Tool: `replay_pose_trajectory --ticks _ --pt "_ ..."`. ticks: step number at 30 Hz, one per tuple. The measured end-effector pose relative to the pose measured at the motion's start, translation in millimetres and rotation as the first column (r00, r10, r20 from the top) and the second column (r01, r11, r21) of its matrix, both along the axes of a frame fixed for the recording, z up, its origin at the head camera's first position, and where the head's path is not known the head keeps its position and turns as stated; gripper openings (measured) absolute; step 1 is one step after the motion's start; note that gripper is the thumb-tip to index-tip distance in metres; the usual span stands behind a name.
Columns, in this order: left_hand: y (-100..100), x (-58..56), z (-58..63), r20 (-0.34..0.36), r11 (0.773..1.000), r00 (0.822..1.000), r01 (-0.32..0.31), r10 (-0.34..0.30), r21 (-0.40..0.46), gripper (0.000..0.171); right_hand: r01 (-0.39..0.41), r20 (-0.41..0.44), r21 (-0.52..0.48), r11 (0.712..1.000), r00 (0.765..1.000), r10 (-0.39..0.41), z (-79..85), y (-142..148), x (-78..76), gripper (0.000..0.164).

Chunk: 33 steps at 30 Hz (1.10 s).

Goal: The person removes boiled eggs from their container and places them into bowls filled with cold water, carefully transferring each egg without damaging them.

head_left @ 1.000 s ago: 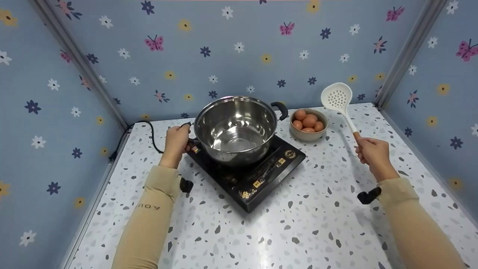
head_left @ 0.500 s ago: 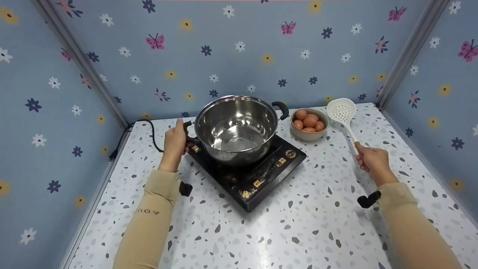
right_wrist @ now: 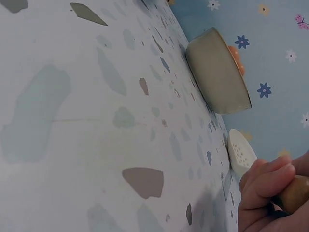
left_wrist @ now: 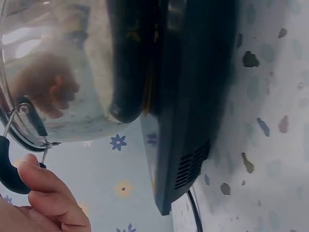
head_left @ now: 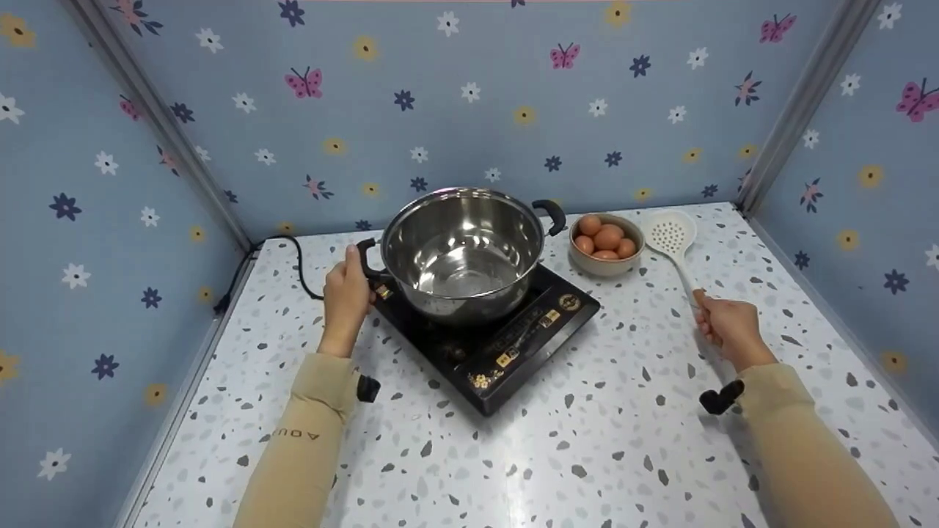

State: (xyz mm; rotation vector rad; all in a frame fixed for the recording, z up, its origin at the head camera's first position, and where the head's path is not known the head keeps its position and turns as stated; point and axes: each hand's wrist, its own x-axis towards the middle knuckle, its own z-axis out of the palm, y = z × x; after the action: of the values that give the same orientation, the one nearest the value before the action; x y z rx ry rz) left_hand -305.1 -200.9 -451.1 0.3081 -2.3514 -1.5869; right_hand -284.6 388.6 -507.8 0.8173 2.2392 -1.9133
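A steel two-handled pot sits on a black induction cooktop. My left hand is just outside the pot's left black handle, thumb pointing up and fingers loosely bent, gripping nothing. Seen from the left wrist, fingertips come right up to the handle. My right hand holds a white skimmer by its wooden-coloured handle end. Its perforated head is low over the tabletop, right of the egg bowl; the right wrist view shows the fingers curled round the handle.
Several brown eggs fill the bowl, close to the pot's right handle. A black power cord runs from the cooktop's left. Patterned walls enclose the speckled table at the back and sides.
My left hand has let go of the pot handle and drawn back slightly toward me. My right hand has lowered the skimmer, bringing its head down from above the table beside the bowl.
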Motion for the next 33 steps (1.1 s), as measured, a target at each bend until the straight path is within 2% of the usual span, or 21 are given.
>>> replay_pose_trajectory --ticks 3,9,15,18,22,24,27,29,33 --pt "0 2.6 -6.4 -0.009 1.0 1.0 0.007 -0.007 -0.01 0.071 -0.019 0.024 0.033 0.999 1.0 0.018 -2.1 0 0.0 0.042" --pt "2 7.1 -15.0 -0.022 0.999 1.0 -0.023 0.022 -0.046 0.075 -0.078 0.069 0.058 0.995 0.995 0.074 -4.7 3 -2.2 0.063" --pt "4 11.9 -18.0 -0.05 0.997 0.998 -0.04 0.036 -0.069 0.072 -0.137 0.066 0.186 0.973 0.99 0.127 -6.7 4 0.6 0.065" --pt "3 14.2 -20.1 -0.055 0.995 0.998 -0.032 0.027 -0.091 0.073 -0.165 0.063 0.327 0.931 0.986 0.153 -7.5 5 4.1 0.064" --pt "1 17.0 -23.8 -0.052 0.991 0.998 -0.046 0.04 -0.122 0.068 -0.176 0.049 0.529 0.831 0.983 0.176 -7.3 5 8.3 0.066" --pt "0 18.9 -25.2 -0.055 0.988 0.997 -0.059 0.051 -0.141 0.064 -0.174 0.043 0.589 0.789 0.982 0.185 -7.6 5 10.0 0.068" --pt "-2 22.7 -25.9 -0.062 0.987 0.997 -0.054 0.045 -0.152 0.06 -0.186 0.041 0.612 0.768 0.978 0.204 -9.3 5 10.8 0.07" --pt "-4 25.0 -24.9 -0.06 0.985 0.997 -0.049 0.039 -0.167 0.06 -0.197 0.046 0.611 0.767 0.976 0.214 -10.6 4 10.8 0.07" --pt "-7 28.7 -19.7 -0.066 0.98 0.997 -0.051 0.039 -0.191 0.06 -0.22 0.07 0.592 0.775 0.972 0.223 -11.8 6 9.7 0.059"
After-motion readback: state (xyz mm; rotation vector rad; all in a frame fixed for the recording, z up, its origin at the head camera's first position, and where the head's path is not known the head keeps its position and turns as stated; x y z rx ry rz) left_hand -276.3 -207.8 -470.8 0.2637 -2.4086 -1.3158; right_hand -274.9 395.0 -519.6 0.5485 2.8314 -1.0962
